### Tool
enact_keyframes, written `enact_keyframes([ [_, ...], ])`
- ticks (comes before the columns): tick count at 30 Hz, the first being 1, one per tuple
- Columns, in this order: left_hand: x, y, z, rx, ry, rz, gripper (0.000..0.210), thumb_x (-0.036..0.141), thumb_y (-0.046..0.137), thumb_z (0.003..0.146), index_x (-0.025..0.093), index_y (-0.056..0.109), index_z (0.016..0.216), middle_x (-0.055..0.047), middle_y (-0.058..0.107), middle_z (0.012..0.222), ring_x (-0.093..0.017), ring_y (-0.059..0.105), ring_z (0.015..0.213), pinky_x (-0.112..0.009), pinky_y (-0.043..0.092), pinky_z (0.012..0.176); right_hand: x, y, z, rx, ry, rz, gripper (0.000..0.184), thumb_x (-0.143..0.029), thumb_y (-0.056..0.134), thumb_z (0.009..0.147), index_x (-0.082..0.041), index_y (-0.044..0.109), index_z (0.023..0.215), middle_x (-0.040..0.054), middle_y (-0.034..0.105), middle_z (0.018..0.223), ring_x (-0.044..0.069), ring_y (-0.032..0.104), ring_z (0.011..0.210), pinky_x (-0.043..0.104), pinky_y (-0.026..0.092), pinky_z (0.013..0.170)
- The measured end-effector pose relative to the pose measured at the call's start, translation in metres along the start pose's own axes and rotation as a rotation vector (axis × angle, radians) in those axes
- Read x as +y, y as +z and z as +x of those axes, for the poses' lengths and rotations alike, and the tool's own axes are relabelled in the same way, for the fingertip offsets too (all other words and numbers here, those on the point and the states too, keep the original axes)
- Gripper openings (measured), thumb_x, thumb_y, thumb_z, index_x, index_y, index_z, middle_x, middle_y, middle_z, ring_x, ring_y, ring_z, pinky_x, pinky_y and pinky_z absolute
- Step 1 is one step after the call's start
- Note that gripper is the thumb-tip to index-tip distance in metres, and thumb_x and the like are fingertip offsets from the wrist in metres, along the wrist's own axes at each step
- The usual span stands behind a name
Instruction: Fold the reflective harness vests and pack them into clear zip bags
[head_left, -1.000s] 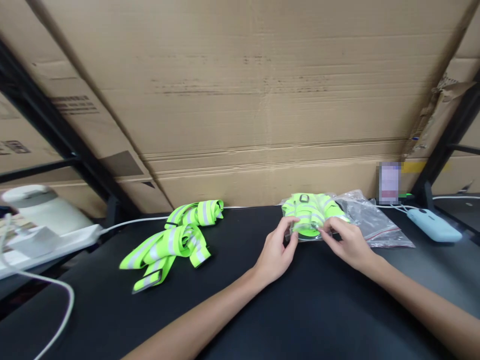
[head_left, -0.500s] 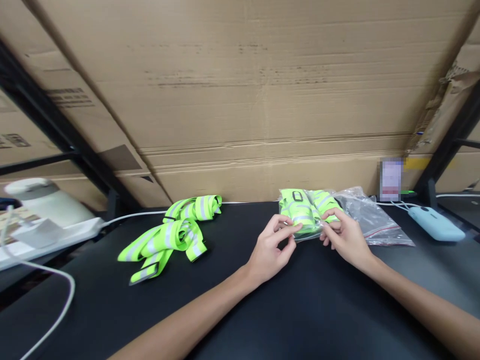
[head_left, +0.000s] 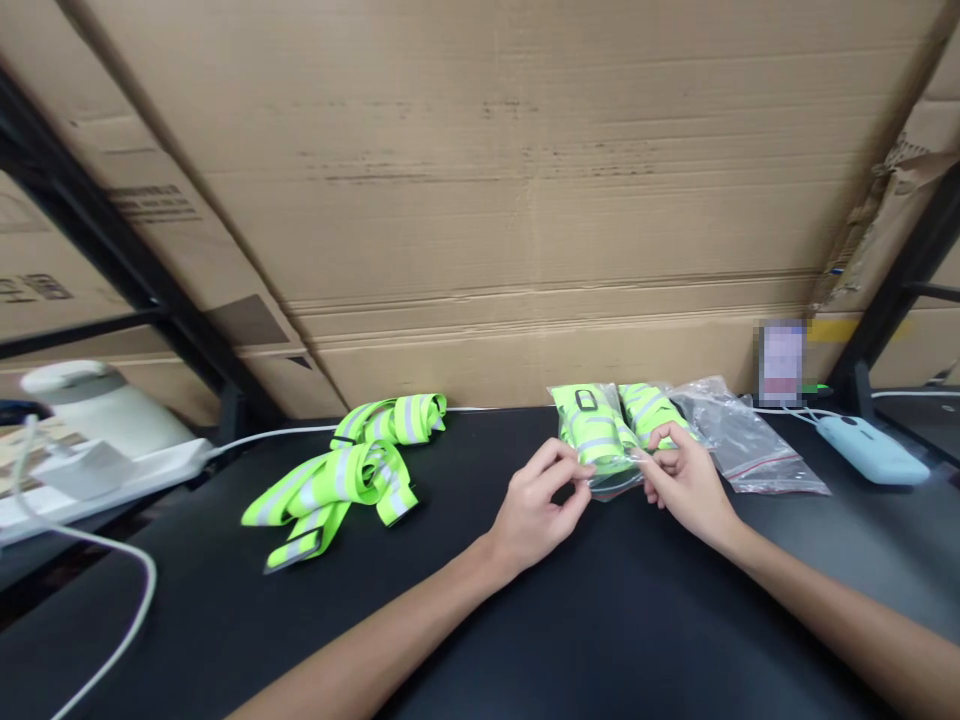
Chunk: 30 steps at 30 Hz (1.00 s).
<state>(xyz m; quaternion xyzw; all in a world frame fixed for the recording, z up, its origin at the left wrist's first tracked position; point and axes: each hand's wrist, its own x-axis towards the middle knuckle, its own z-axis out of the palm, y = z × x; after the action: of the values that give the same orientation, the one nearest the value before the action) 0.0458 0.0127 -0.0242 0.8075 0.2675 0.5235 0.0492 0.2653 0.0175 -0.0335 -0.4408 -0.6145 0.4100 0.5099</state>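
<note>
A clear plastic zip bag (head_left: 616, 486) holds a rolled neon-yellow reflective strap (head_left: 596, 430) with a black buckle. My left hand (head_left: 541, 500) pinches the left side of the bag's near edge. On the right side of that same edge, my right hand (head_left: 684, 482) grips the plastic between thumb and finger. Just behind my right hand lies a second bagged roll of neon strap (head_left: 646, 408). To the left, two loose reflective straps, one nearer (head_left: 330, 490) and one farther (head_left: 401, 418), lie partly coiled on the black table (head_left: 480, 650).
More clear bags (head_left: 757, 440) lie right of my hands. Beyond them are a light-blue power bank (head_left: 871, 450) and a propped phone (head_left: 782, 362). A white power strip (head_left: 161, 468), cable and pale bottle (head_left: 112, 415) stand left. Cardboard (head_left: 480, 200) walls the back.
The bag in my hands has turned slightly and shifted left and nearer to me, apart from the second bagged roll. Both hands keep their pinch on its edge.
</note>
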Motion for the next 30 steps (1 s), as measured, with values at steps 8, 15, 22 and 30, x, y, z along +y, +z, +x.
enact_keyframes([
  [8,-0.006,-0.016,0.002,0.015,-0.052,-0.073,0.026,0.003,0.06,0.09,0.016,0.066,0.112,-0.006,0.059,0.101,-0.013,0.064,0.085,-0.026,0.06,0.072,-0.007,-0.012,-0.002,-0.182,-0.498,-0.307,0.048,-0.027,0.077,0.085,-0.023,0.056,0.128,0.0071,0.074,0.106,0.02,0.073,0.093,0.026,0.063,0.063],
  [15,-0.01,-0.033,0.005,-0.152,0.177,0.085,0.044,0.006,0.063,0.082,0.012,0.059,0.126,-0.015,0.066,0.117,-0.022,0.067,0.105,-0.036,0.061,0.087,-0.009,-0.028,0.008,0.002,-0.825,-0.538,0.017,-0.015,0.065,0.094,-0.019,0.072,0.109,0.0057,0.079,0.097,0.015,0.075,0.07,0.024,0.065,0.066],
  [22,-0.019,-0.034,0.005,-0.192,0.356,0.234,0.024,0.011,0.065,0.091,0.014,0.064,0.115,-0.012,0.073,0.107,-0.019,0.073,0.097,-0.029,0.064,0.08,-0.015,-0.04,0.013,0.004,-0.998,-0.704,0.018,-0.014,0.07,0.091,-0.018,0.074,0.108,0.0064,0.08,0.098,0.019,0.078,0.087,0.03,0.066,0.084],
  [30,-0.019,-0.04,0.007,-0.23,0.506,0.335,0.016,0.013,0.061,0.096,0.014,0.066,0.111,-0.011,0.075,0.104,-0.019,0.074,0.094,-0.028,0.064,0.077,-0.011,-0.043,0.012,-0.037,-1.065,-0.781,0.024,-0.01,0.069,0.091,-0.018,0.072,0.114,0.0041,0.08,0.101,0.017,0.078,0.09,0.03,0.065,0.088],
])
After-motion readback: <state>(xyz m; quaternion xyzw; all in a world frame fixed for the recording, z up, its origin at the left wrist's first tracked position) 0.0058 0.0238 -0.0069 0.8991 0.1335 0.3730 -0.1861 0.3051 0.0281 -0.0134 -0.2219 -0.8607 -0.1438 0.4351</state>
